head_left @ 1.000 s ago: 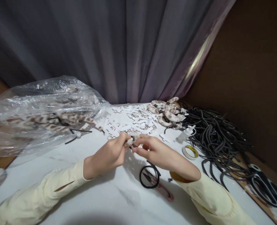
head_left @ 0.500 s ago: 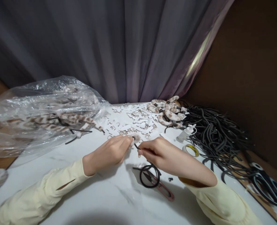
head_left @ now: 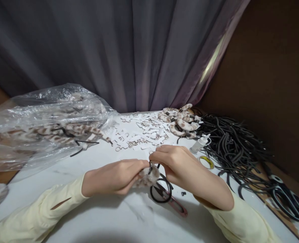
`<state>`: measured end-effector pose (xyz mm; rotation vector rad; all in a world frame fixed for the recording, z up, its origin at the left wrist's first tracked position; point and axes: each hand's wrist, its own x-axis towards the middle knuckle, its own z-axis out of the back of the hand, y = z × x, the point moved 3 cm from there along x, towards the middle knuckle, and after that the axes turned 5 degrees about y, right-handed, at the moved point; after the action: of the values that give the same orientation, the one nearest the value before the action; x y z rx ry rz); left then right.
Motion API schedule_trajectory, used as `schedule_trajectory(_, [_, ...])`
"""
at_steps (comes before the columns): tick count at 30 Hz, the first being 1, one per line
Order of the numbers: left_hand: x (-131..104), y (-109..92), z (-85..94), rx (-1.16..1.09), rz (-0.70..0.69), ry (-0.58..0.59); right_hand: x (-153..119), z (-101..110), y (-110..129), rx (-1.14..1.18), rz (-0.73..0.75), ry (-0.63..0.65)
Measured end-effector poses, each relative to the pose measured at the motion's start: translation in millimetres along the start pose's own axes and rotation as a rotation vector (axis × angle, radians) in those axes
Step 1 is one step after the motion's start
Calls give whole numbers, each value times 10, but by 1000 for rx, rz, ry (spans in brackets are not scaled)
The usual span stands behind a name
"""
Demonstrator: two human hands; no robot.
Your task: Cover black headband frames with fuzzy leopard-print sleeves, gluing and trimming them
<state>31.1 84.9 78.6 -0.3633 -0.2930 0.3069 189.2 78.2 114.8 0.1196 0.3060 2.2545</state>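
Left of the left hand, a clear plastic bag (head_left: 71, 101) is covering spotted plush strips (head_left: 83, 130). The left hand (head_left: 114, 177) is pinching nearly closed, holding a spotted plush piece (head_left: 151, 176) at its fingertips, between the 2 hands. Ahead of the fingertips, metal clasps (head_left: 136, 143) are lying scattered. Just beneath the plush, a black loop (head_left: 161, 202) is resting over thread snips (head_left: 178, 206).

The right hand (head_left: 185, 165) is curling its fingers by a thin black cord (head_left: 150, 164) at the plush; whether it is gripping the cord, I cannot tell. The step seems to be working that cord; the next move calls for a steady left pinch and fine right fingertip control. Beyond the right hand, a squeeze bottle (head_left: 198, 145), a tape roll (head_left: 210, 162) and black tubes (head_left: 227, 141) are lying.
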Motion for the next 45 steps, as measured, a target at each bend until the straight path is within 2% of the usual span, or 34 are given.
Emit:
schedule_trajectory(4, [-7, 43, -31, 34, -28, 3, 48, -57, -133, 155, 99, 31])
schedule_trajectory(9, [-8, 100, -63, 60, -50, -99, 107, -86, -259, 366, 200, 88])
schedule_trajectory(13, [-24, 64, -99, -7, -113, -61, 148, -110, -291, 492, 269, 228])
schedule_trajectory(15, [-22, 67, -109, -77, -63, -55, 160, -141, -308, 506, 273, 273])
schedule_trajectory(16, [-15, 86, -112, -126, 2, -62, 165, -152, -321, 485, 255, 248])
schedule_trajectory(19, [29, 188, -126, -342, 280, -99, 161, -140, -363, 330, 59, -9])
schedule_trajectory(21, [66, 248, -136, -523, 421, -149, 124, -97, -350, 234, -100, -190])
schedule_trajectory(22, [83, 271, -138, -613, 470, -182, 105, -78, -321, 221, -147, -236])
schedule_trajectory(24, [109, 308, -137, -781, 546, -250, 82, -61, -231, 256, -164, -247])
schedule_trajectory(27, [119, 368, -139, -1085, 640, -343, 93, -116, -92, 307, -127, -195])
schedule_trajectory(31, [122, 450, -184, -1653, 734, -421, 159, -315, -14, 171, -148, -164])
schedule_trajectory(34, [124, 468, -201, -1858, 774, -447, 227, -455, -27, 113, -204, -121])
schedule_trajectory(36, [125, 443, -171, -1814, 731, -479, 279, -509, -52, 182, -224, -120])
schedule_trajectory(39, [121, 355, -91, -1587, 639, -483, 353, -548, -91, 454, -226, -149])
schedule_trajectory(42, [98, 270, -21, -1275, 565, -444, 377, -550, -111, 695, -249, -179])
schedule_trajectory(45, [39, 254, 7, -844, 487, -448, 343, -511, -97, 806, -244, -186])
